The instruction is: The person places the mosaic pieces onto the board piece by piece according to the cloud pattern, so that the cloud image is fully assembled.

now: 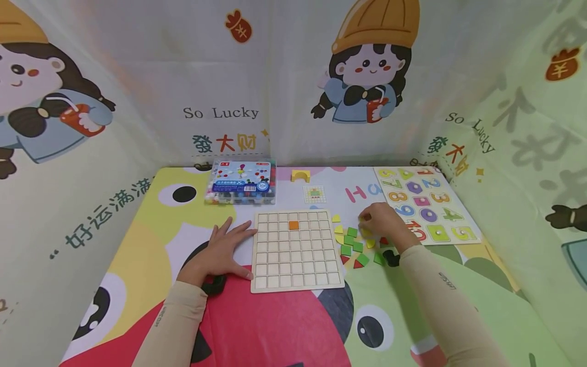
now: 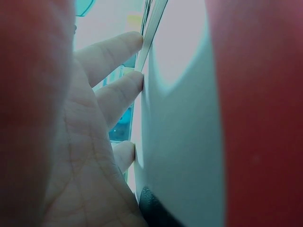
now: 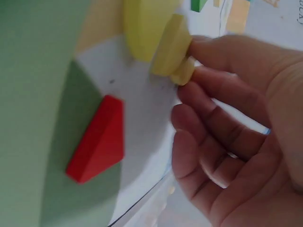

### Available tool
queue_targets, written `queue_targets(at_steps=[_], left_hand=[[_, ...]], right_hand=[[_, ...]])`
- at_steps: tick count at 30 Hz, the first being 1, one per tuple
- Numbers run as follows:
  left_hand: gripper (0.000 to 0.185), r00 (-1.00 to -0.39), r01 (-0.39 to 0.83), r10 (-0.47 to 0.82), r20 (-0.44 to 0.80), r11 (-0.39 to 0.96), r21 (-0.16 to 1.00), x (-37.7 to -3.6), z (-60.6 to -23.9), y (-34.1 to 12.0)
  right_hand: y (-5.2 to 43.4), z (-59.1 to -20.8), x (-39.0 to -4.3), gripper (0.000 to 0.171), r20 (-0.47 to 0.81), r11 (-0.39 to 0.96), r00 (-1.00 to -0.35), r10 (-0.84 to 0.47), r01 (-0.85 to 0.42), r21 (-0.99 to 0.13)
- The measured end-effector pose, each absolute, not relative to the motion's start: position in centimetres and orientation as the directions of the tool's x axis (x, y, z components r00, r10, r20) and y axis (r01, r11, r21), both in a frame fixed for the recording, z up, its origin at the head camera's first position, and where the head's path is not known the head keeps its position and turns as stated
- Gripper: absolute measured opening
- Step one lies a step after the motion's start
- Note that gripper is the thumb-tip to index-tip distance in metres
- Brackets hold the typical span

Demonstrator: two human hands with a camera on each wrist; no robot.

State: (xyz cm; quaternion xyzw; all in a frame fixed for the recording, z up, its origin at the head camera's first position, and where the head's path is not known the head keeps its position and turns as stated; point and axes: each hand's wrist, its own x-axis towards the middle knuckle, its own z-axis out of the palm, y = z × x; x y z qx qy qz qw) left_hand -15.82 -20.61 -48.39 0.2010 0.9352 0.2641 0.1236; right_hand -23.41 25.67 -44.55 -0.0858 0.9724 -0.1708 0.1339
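A wooden grid board [image 1: 298, 265] lies in the middle of the table, with one orange tile [image 1: 293, 225] set in its upper rows. My left hand [image 1: 224, 247] lies flat on the mat, its straight fingers [image 2: 118, 90] touching the board's left edge. To the right of the board is a loose pile of green, yellow and red tiles [image 1: 355, 247]. My right hand [image 1: 373, 223] is over this pile with curled fingers [image 3: 208, 109], their tips on a yellow tile [image 3: 168, 47]. A red triangle tile [image 3: 97, 139] lies close by on the mat.
A clear plastic box of small coloured pieces [image 1: 241, 182] stands behind the board, with a yellow arch block [image 1: 300, 175] and a small pattern card [image 1: 314, 194] beside it. A number puzzle board [image 1: 451, 232] lies at the right. Printed fabric walls close in the table.
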Motion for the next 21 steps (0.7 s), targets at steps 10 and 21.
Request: queue_targets(at_steps=[10,21], left_hand=[[0.115,-0.889,0.307,0.440,-0.128,0.779,0.547,-15.9,-48.5,-20.6],[0.114,-0.891,0.301,0.437,-0.127,0.776,0.554,-15.8,-48.4,-20.5]], right_hand=[[24.4,-44.6,-23.0,0.032,-0.075,0.889,-0.954,-0.290,-0.239,-0.391],[17.7,-43.5,-22.0,0.024,-0.006,0.801,-0.875,-0.483,-0.439,-0.408]])
